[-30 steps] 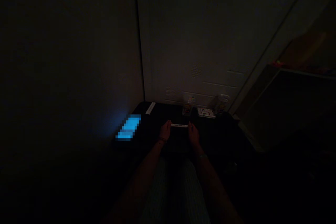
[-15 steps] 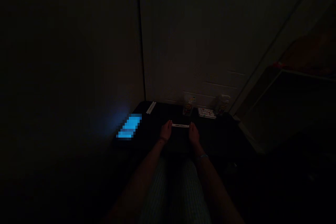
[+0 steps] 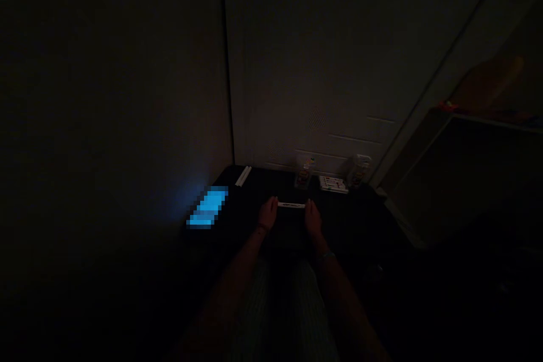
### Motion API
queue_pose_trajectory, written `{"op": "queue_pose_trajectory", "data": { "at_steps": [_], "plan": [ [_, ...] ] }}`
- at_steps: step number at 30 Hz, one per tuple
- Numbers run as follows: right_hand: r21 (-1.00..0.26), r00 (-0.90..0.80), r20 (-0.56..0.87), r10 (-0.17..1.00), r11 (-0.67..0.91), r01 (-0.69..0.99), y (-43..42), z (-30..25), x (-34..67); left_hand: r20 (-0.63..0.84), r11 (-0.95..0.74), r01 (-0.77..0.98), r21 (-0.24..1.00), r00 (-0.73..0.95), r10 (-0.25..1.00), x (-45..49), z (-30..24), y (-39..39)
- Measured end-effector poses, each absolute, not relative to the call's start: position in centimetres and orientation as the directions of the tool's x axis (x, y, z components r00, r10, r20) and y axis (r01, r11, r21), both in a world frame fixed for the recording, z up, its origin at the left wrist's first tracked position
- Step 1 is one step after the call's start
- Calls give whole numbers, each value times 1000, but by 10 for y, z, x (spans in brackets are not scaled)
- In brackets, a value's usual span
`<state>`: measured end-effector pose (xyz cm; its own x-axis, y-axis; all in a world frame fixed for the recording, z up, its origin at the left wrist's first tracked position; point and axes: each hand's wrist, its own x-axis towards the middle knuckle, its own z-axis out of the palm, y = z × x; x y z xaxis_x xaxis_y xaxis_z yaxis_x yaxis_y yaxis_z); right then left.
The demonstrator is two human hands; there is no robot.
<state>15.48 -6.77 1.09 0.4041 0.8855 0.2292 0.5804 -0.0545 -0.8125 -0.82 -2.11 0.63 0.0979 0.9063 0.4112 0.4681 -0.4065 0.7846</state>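
In very dim light, a slim white stick with dark print (image 3: 291, 205) is held level above the dark table. Its kind is too dark to make out. My left hand (image 3: 267, 214) closes on its left end, and my right hand (image 3: 313, 218) closes on its right end. Beyond it, near the wall, lie a flat white pack with printed marks (image 3: 334, 184) and a clear container with coloured contents (image 3: 304, 174). Two white sticks (image 3: 243, 176) rest side by side at the back left of the table.
A bright blue pixelated screen (image 3: 207, 207) lies on the dark table (image 3: 360, 220) at the left. A second clear container (image 3: 360, 168) stands at the back right. Walls close in the back and left. Shelving (image 3: 449, 116) with an orange item (image 3: 492, 82) is at the right.
Both hands keep their grip on the stick and have barely moved. The wall and the shelf at the right look slightly brighter, and the view has shifted a little.
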Motion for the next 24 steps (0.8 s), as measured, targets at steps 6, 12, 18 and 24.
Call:
{"op": "queue_pose_trajectory", "data": {
  "at_steps": [6,12,18,24],
  "plan": [
    [-798,412,255,875,-51,601,-70,13,154,413,-399,475,785,79,907,-8,7,-23],
    [-798,412,232,881,-71,599,-73,17,152,400,-391,461,797,83,913,-9,10,-23],
    [-784,402,229,887,-76,616,-75,19,150,378,-367,455,811,69,923,-9,15,-26],
    [-770,414,233,880,-93,631,-73,16,148,412,-404,471,784,91,906,-9,15,-28]
  ]
}}
